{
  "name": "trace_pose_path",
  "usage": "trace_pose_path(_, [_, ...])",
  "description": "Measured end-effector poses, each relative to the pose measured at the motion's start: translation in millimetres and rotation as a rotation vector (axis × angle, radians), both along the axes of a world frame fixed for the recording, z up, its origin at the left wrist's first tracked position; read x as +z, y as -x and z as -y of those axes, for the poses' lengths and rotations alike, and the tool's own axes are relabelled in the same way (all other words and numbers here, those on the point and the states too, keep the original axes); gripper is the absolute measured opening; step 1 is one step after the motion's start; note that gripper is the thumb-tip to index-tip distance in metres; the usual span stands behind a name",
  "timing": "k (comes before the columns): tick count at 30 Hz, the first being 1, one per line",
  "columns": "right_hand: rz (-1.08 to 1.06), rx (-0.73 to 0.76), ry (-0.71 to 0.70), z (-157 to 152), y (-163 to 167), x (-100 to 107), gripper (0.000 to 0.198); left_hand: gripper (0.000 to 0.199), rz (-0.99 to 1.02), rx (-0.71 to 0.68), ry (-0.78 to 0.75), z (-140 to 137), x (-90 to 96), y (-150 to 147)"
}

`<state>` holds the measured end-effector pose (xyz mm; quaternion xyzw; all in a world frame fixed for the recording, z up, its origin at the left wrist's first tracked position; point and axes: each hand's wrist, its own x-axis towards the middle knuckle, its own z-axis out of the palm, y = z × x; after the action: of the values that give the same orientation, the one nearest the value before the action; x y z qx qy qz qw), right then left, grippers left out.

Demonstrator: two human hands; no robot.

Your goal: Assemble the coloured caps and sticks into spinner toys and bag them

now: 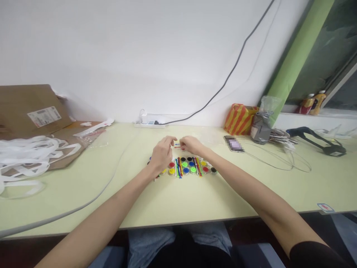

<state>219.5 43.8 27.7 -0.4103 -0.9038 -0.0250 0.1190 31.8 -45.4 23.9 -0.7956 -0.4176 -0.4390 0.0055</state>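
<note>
Pale green tabletop (pixel 173 208) comes first, then two rows of coloured discs (pixel 185 170) with bundles of slim coloured sticks (pixel 179 169) among them. Just beyond, the left hand (pixel 165 149) and right hand (pixel 191 144) face each other, fingers curled, a thin blue piece (pixel 177 144) and red piece (pixel 177 147) between them; whether either hand grips these, I cannot tell. Farther back, a power strip (pixel 152 126) lies along the white wall (pixel 139 56).
</note>
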Motion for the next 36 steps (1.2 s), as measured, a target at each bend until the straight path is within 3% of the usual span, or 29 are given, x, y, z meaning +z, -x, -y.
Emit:
trace_pose_path(8, [0.026,-0.047,0.009,-10,-5,15,0.014,0.050,0.000,-0.009,0.009,-2,-1.2,3])
trace_pose_path(13, [-0.250,-0.046,0.102,14,-53,26,0.023,0.050,-0.005,-0.020,0.022,-3,-2.1,2])
trace_pose_path(18, [-0.444,0.029,0.320,37,-101,15,0.020,0.039,-0.039,-0.096,0.069,0,-0.7,1])
trace_pose_path(21, [-0.412,0.020,0.372,41,-110,6,0.019,0.036,-0.094,-0.181,0.115,3,1.0,-2])
trace_pose_path(26, [-0.326,0.023,0.279,46,-108,8,0.012,0.032,-0.187,-0.259,0.123,3,3.3,-5])
trace_pose_path(36, [-0.151,-0.128,0.262,41,-125,8,0.012,0.024,-0.177,-0.145,0.146,3,4.7,-1])
